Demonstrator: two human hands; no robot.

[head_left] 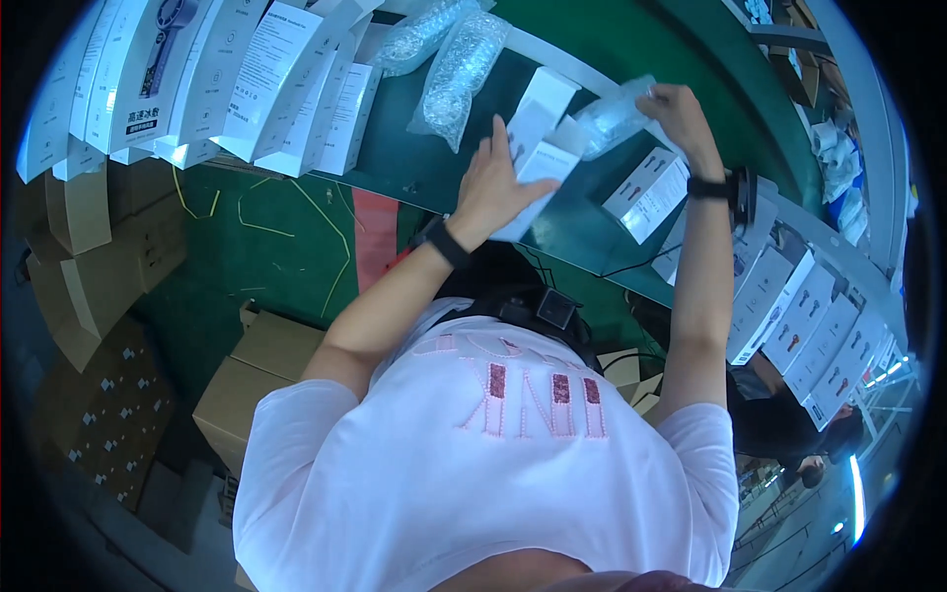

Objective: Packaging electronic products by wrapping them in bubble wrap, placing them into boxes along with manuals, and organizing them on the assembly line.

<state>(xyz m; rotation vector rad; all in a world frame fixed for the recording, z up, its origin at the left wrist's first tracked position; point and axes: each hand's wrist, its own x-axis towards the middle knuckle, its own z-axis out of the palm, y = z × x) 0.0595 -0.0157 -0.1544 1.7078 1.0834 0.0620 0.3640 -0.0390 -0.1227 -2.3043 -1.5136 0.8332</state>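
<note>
My left hand [498,187] is wrapped round a white carton [534,163], thumb on its near side and fingers along its left. The carton leans on the green worktable, its top flaps raised at the far end. In my right hand [679,116], the fingertips pinch the far right end of a bubble-wrap pouch [613,116]. The pouch's lower left end is at the carton's flaps; whether it reaches inside cannot be seen. What the pouch contains is blurred by the wrap. A closed white box [647,194] with pictures on it lies right of the carton.
White cartons [261,84] stand in a row at the left, several with flaps up. Two bubble-wrap pouches [456,79] lie beside them. More white boxes [804,321] line the right side. Brown cardboard boxes [261,380] sit on the floor below the green worktable [395,163].
</note>
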